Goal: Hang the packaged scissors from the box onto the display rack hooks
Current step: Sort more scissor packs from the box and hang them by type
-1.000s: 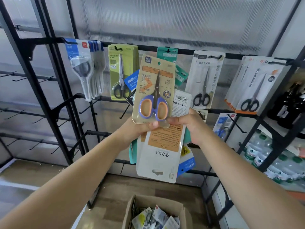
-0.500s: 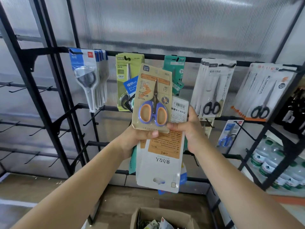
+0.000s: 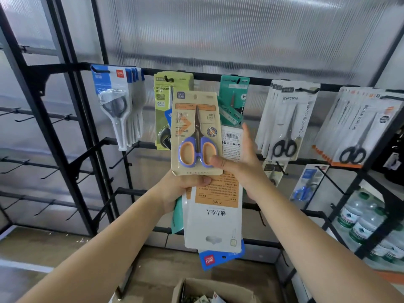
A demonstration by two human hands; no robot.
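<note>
My left hand grips a fanned stack of scissor packs from below, several of them upside down. At the front stands a beige pack with purple-and-orange scissors. My right hand pinches that beige pack at its lower right corner, thumb on the front, fingers spread behind. The black display rack holds hung packs along its top bar: blue-white, green, teal, white and orange-edged. The cardboard box sits below at the bottom edge.
Bare black hooks stick out on the lower bars and on the left rack section. One blue scissor pack hangs on the second row at right. Water bottles are stacked at the lower right. Wooden floor lies below.
Both hands rose with the stack toward the top bar and the view tilted up. My right hand slid from behind the stack to pinch the beige pack's lower right corner.
</note>
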